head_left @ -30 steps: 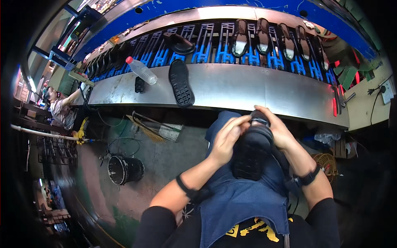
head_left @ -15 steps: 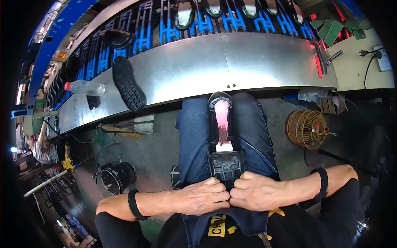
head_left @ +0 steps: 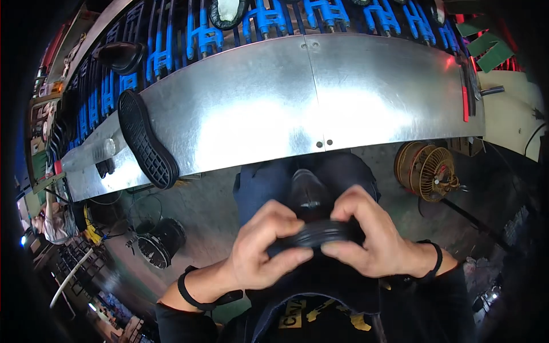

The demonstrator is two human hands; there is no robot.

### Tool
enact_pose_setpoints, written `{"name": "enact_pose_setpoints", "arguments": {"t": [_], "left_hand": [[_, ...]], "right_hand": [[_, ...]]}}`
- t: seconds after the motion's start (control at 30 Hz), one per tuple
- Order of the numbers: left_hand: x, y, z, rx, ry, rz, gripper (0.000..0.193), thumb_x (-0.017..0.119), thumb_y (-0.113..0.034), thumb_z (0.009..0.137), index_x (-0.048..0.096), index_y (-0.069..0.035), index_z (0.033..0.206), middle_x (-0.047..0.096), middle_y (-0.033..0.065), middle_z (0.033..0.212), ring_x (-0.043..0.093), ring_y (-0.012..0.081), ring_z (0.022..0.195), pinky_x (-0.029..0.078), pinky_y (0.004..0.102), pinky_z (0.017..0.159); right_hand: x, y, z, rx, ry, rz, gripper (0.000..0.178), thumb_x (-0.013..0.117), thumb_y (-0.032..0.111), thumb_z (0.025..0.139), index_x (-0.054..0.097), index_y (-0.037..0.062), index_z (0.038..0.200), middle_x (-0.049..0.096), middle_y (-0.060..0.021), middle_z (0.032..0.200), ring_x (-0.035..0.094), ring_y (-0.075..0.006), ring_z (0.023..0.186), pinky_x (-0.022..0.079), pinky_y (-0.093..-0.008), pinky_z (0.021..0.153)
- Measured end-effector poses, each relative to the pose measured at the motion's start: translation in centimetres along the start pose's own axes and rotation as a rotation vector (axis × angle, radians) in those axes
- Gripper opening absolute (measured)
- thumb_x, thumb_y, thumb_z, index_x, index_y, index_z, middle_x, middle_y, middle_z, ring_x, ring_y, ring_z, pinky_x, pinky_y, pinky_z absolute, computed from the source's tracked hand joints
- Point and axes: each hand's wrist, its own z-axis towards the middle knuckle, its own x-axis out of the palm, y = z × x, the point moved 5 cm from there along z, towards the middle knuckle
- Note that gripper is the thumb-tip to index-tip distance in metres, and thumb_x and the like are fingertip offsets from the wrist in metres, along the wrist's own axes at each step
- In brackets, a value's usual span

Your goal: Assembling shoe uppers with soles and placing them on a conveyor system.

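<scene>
My left hand (head_left: 266,246) and my right hand (head_left: 369,234) are closed on opposite sides of a black shoe sole (head_left: 313,233), held edge-on above my lap. Fingers lie over its far side, and the thumbs press its near side. Just beyond the sole, a glossy dark shoe upper (head_left: 309,191) points away from me between my knees. How upper and sole meet is hidden behind the hands. On the metal bench, another black sole (head_left: 147,140) lies tread up, overhanging the front edge at the left.
Blue metal racks (head_left: 269,20) line the bench's (head_left: 246,108) far side, some carrying shoes. A dark shoe (head_left: 120,57) rests at far left, near a clear bottle (head_left: 104,150). Red-handled tools (head_left: 466,94) lie at right. Below stand a black bucket (head_left: 161,243) and a round fan (head_left: 429,171).
The pink shoe bottom has turned out of sight, and the dark upper now shows. My hands have moved apart, from near my waist onto the sole's sides. The view has shifted too.
</scene>
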Motion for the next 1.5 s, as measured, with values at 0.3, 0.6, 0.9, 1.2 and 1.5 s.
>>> {"name": "enact_pose_setpoints", "arguments": {"t": [0.3,0.6,0.9,1.2,1.5], "left_hand": [[-0.8,-0.4,2.7,0.045,0.057,0.630,0.035,0.078,-0.011,0.081,0.062,0.001,0.110,0.059,0.0167,0.105,0.059,0.0341,0.098,0.050,0.0406,0.084],[1.2,-4.7,-4.5,0.234,0.060,0.019,0.058,0.089,-0.023,0.068,0.065,0.001,0.115,0.055,0.0210,0.132,0.058,0.0299,0.109,0.047,0.0392,0.093],[5.0,-5.0,-7.0,0.177,-0.111,-0.266,0.064,0.042,-0.043,0.101,0.046,0.008,0.141,0.038,0.0274,0.150,0.029,0.0376,0.146,0.023,0.0484,0.119],[1.8,-8.1,-6.9,0.308,-0.238,-0.219,0.067,0.062,-0.032,0.094,0.029,-0.001,0.144,0.049,0.0191,0.140,0.050,0.0328,0.130,0.039,0.0436,0.111],[4.4,-1.8,-9.6,0.204,-0.363,-0.268,0.113,0.084,-0.020,0.080,0.004,0.003,0.157,0.031,0.0216,0.154,0.037,0.0318,0.142,0.031,0.0444,0.118]], "right_hand": [[-0.2,-2.0,1.4,0.080,-0.132,-0.220,0.047,0.079,0.020,0.086,0.048,0.0018,0.118,0.049,-0.0153,0.104,0.057,-0.0280,0.082,0.051,-0.0382,0.072],[2.6,2.4,-3.8,-0.177,0.211,0.356,0.056,0.075,0.029,0.085,0.057,0.0004,0.130,0.033,-0.0238,0.149,0.038,-0.0355,0.137,0.032,-0.0443,0.111],[6.5,5.5,-6.8,-0.434,-0.096,0.273,0.040,0.051,0.034,0.094,0.065,0.0032,0.114,0.041,-0.0281,0.140,0.043,-0.0396,0.129,0.033,-0.0508,0.110],[3.7,6.3,-1.1,-0.246,-0.343,0.569,0.073,0.060,0.024,0.095,0.027,-0.0010,0.154,0.044,-0.0199,0.147,0.046,-0.0283,0.136,0.033,-0.0430,0.114],[5.0,3.6,-3.4,-0.299,-0.046,0.309,0.088,0.073,0.031,0.089,0.027,-0.0015,0.156,0.042,-0.0196,0.151,0.040,-0.0257,0.140,0.029,-0.0375,0.116]]}}
